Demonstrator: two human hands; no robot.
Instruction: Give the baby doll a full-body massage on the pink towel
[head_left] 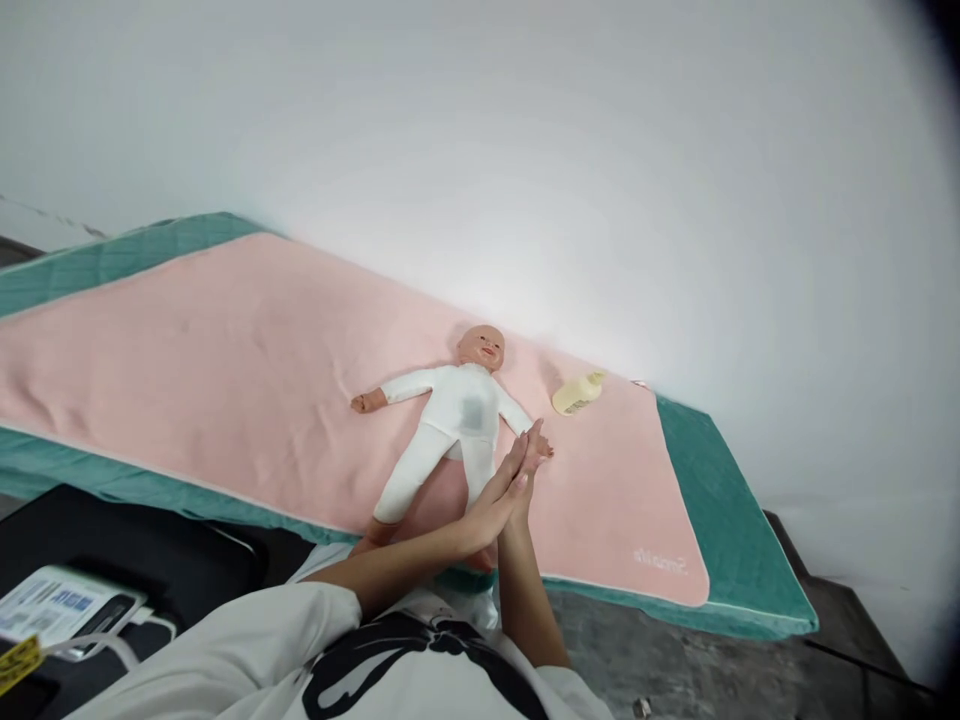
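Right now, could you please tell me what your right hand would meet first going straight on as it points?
The right hand would probably first meet the doll's arm nearer the bottle, though depth is hard to judge.

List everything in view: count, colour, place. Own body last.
Doll: 1, white suit with grey chest patch, on its back on the mat
Bottle: 1, pale yellow, on the mat, right of the doll
Mat: 1, pink, on the mattress
Mattress: 1, teal, against the wall
Wall: 1, white, behind
Flat-topped object: 1, black, lower left
Labelled device: 1, white, on it
Cable: 1, white, beside the device
Tag: 1, yellow, bottom left
Floor: 1, grey, lower right
Shirt: 1, white with black bow print, bottom
Left hand, right hand: 2, bare, together beside the doll
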